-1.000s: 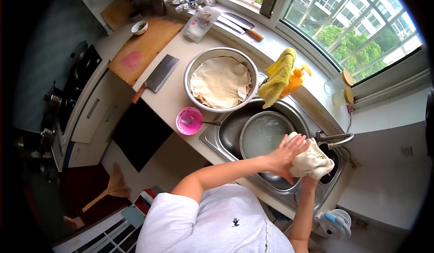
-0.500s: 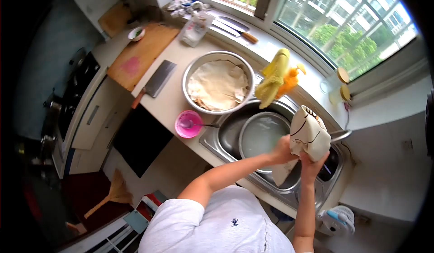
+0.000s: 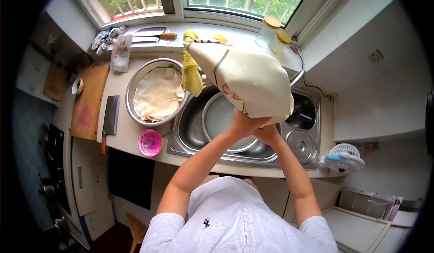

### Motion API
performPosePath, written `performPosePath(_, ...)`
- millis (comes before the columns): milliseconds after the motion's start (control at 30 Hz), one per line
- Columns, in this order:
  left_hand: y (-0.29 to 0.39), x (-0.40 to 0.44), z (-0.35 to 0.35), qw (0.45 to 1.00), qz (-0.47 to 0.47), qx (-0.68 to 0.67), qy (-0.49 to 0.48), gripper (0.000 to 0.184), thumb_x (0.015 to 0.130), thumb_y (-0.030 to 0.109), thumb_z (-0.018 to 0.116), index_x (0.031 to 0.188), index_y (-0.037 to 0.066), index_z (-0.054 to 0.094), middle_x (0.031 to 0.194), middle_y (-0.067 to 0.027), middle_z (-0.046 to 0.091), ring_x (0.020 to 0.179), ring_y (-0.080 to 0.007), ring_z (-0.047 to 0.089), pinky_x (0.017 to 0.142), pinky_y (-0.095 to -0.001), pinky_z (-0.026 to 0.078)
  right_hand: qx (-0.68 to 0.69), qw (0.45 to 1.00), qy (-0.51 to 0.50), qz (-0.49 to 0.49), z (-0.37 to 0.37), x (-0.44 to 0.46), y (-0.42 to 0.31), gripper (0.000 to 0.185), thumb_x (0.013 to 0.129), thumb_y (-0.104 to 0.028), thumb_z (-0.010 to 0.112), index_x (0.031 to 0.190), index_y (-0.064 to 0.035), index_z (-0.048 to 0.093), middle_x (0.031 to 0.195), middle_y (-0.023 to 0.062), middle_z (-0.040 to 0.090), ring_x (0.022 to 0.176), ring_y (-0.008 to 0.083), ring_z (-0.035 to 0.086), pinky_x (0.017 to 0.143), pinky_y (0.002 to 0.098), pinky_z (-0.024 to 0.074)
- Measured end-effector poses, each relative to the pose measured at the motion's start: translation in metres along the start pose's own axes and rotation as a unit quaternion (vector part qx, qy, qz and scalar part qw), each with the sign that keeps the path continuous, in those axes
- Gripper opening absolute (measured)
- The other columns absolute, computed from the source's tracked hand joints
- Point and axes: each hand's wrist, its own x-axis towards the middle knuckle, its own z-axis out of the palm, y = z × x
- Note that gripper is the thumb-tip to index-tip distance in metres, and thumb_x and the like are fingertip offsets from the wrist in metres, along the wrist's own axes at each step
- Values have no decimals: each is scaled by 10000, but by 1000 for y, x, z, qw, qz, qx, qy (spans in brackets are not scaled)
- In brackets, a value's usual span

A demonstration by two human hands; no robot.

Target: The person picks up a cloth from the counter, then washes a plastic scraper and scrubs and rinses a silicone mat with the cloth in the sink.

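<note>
My left hand and my right hand are close together, both gripping the lower edge of a cream sheet. The sheet is smooth, with dark trim and an orange-brown print, and may be an apron. It billows up and away over the sink, hiding part of the tap and the back of the basin. Beneath my hands, a round metal basin with cloudy water sits in the steel sink. My fingertips are partly hidden by the sheet.
Left of the sink stand a metal pan lined with pale dough sheets, a pink bowl with a spoon, and a cleaver. A yellow cloth hangs near the tap. Glass jars stand on the sill; a small fan is at right.
The cream sheet has gone from a folded bundle to spread out and billowing upward. My hands have come together, and the view has turned, levelling the counter.
</note>
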Motion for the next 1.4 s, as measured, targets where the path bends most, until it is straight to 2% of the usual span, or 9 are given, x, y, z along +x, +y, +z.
performPosePath(333,17,7,1,995,32,-96,26,496,683,83,811,1115,34,573,1032,-61,629,934,-151,607,791,-299,521,137,984,112,0,14,10,-6,684,675,-174,803,1254,-37,466,1146,94,584,1073,187,556,883,327,465)
performPosePath(633,26,10,-8,996,65,13,67,404,683,123,808,1027,26,620,963,-57,649,840,-144,622,717,-294,521,146,989,29,5,-4,-5,18,434,751,-148,767,1138,-60,592,1111,106,623,1009,225,607,865,326,473)
performPosePath(867,42,-21,-33,979,124,156,40,380,750,129,776,1079,17,621,1055,-96,634,962,-178,600,799,-333,508,-135,944,258,-153,-30,-5,-43,414,688,-64,700,1091,-91,610,1166,129,585,1105,316,544,902,381,456)
performPosePath(933,33,-26,-37,988,53,-139,38,423,785,135,745,1161,23,586,1113,-99,621,1016,-192,582,840,-333,493,-223,901,305,-215,-31,-5,-28,432,704,-84,693,1126,-116,604,1171,102,592,1145,296,528,961,409,412)
performPosePath(1000,7,-24,-47,971,-13,226,79,442,785,146,740,1171,12,570,1158,-108,602,1059,-217,570,877,-343,476,-241,945,159,-150,4,-3,64,457,723,-111,683,1167,-172,597,1199,55,592,1188,285,504,1029,470,334)
performPosePath(1100,-92,-24,-63,883,153,419,146,467,746,133,758,1149,-4,568,1167,-100,588,1023,-262,564,926,-387,427,-244,967,55,53,33,-12,102,543,710,8,618,1216,-181,560,1252,66,566,1236,264,470,1054,494,304)
performPosePath(1200,-59,-31,-37,964,19,131,232,466,722,62,781,1138,-7,580,1154,-105,592,999,-205,572,889,-331,451,-124,991,35,35,-1,-17,96,562,739,-109,696,1267,-151,510,1300,87,516,1213,295,476,993,375,405)
performPosePath(1300,-8,-25,-31,949,-39,124,286,454,752,69,757,1151,-34,567,1145,-107,593,1000,-194,564,880,-338,463,-90,995,-39,23,-53,-30,42,767,707,-213,768,1366,-90,395,1309,151,497,1228,311,466,1026,370,388)
performPosePath(1400,28,-25,-24,953,44,61,294,382,780,19,713,1136,-28,586,1124,-105,607,977,-186,572,865,-317,466,80,993,-84,2,-98,-45,-36,762,755,-290,746,1388,-95,369,1314,150,505,1218,275,490,1028,370,388)
